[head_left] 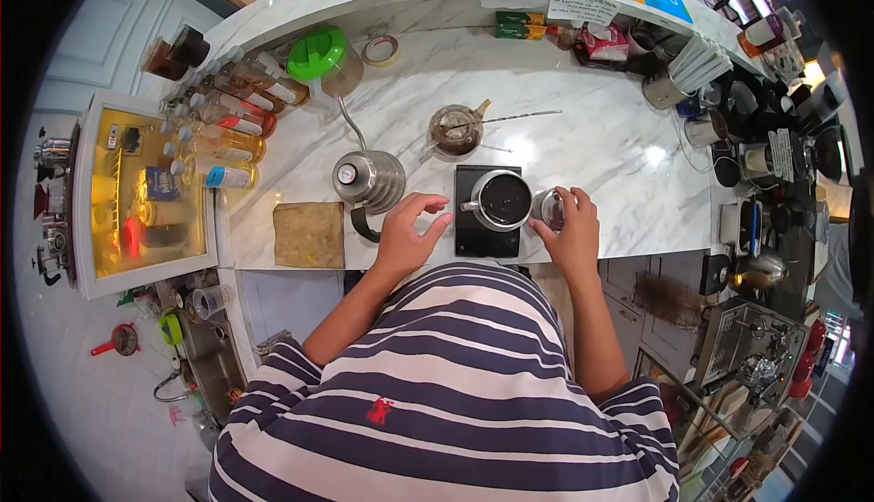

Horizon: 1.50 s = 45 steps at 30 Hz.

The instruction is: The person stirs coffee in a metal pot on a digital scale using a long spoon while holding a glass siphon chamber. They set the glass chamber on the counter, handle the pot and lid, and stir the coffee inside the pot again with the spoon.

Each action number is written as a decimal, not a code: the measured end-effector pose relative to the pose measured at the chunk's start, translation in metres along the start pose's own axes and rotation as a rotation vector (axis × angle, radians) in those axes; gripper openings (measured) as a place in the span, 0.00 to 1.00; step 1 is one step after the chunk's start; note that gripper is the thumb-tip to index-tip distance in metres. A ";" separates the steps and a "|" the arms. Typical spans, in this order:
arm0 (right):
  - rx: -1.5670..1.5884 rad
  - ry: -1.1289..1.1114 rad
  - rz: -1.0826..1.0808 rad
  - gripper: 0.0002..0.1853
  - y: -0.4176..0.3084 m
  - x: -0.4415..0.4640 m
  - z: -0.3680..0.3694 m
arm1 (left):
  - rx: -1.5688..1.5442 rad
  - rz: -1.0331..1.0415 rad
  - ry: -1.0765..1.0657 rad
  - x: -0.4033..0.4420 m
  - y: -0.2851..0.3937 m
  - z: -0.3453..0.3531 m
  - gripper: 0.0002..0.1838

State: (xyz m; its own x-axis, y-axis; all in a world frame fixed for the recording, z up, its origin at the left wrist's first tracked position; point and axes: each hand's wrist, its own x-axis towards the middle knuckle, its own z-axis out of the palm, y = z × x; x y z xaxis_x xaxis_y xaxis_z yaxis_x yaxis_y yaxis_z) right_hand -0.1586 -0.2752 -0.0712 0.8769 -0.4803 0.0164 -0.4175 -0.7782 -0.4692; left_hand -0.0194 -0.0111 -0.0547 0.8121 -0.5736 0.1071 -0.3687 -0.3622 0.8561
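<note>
A metal cup of dark liquid (505,200) stands on a black scale (473,240). My left hand (411,229) is left of the scale with its fingers apart and curved, holding nothing. On the right, my right hand (570,229) has its fingers around a small clear glass (552,207) beside the scale. The steel gooseneck kettle (375,180) stands left of the scale, its black handle near my left wrist. Behind the scale sits a glass pot (455,131) with a long thin spoon (523,116) lying across it.
A folded brown cloth (309,235) lies at the counter's front left. Syrup bottles (228,129) and a green-lidded jug (319,54) stand at the back left. A tape roll (381,50) lies behind. Straws in a holder (669,83) and cups line the right side.
</note>
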 end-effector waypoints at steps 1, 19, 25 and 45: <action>0.004 0.005 0.014 0.36 -0.001 -0.003 0.002 | -0.002 0.004 -0.007 0.000 0.001 0.001 0.13; 0.423 -0.036 -0.364 0.32 -0.081 0.020 -0.083 | -0.044 0.014 0.004 -0.001 0.009 0.004 0.14; 0.277 -0.204 -0.480 0.34 -0.089 0.031 -0.066 | -0.047 0.083 0.013 0.006 0.007 0.008 0.09; 0.394 0.005 -0.432 0.37 -0.073 0.020 -0.055 | -0.051 0.039 0.062 0.001 0.010 0.011 0.13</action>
State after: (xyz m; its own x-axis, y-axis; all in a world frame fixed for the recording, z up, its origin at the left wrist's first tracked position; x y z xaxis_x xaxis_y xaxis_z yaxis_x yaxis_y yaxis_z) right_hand -0.1236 -0.2502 0.0123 0.9463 -0.1555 0.2833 0.0988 -0.6954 -0.7118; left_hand -0.0273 -0.0236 -0.0512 0.8246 -0.5394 0.1706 -0.3786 -0.3019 0.8749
